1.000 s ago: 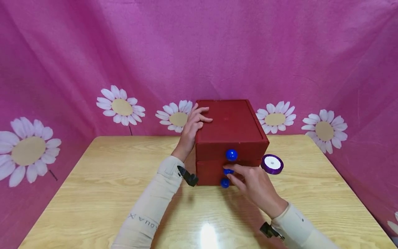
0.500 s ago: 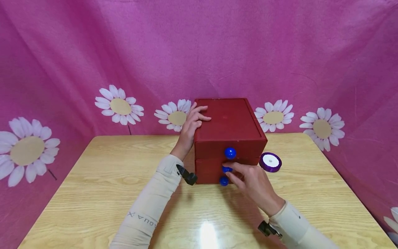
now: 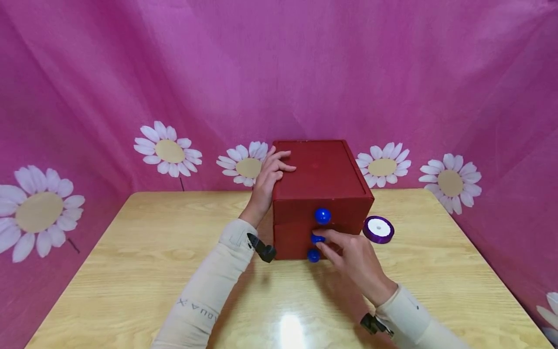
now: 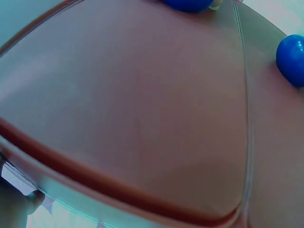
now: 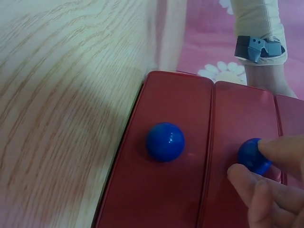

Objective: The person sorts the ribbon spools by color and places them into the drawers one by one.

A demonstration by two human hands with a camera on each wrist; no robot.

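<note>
A red drawer box (image 3: 322, 169) with blue round knobs stands on the table. My right hand (image 3: 355, 259) pinches the middle knob (image 5: 254, 156) between thumb and fingers. Below it, the bottom knob (image 3: 313, 255) is free, and the top knob (image 3: 322, 216) sits above the fingers. All drawers look closed. My left hand (image 3: 265, 184) rests against the box's left side, its fingers spread over the top edge. In the left wrist view a bit of the left hand (image 4: 16, 206) shows at the lower left, beside the box.
A purple ribbon spool (image 3: 378, 230) with a white centre lies just right of the box. The wooden table (image 3: 174, 252) reaches back to a pink cloth (image 3: 305, 68) printed with white daisies. Both wrists wear black camera straps.
The whole head view has shifted slightly. Both hands keep the same places on the box, and the drawers look unchanged.
</note>
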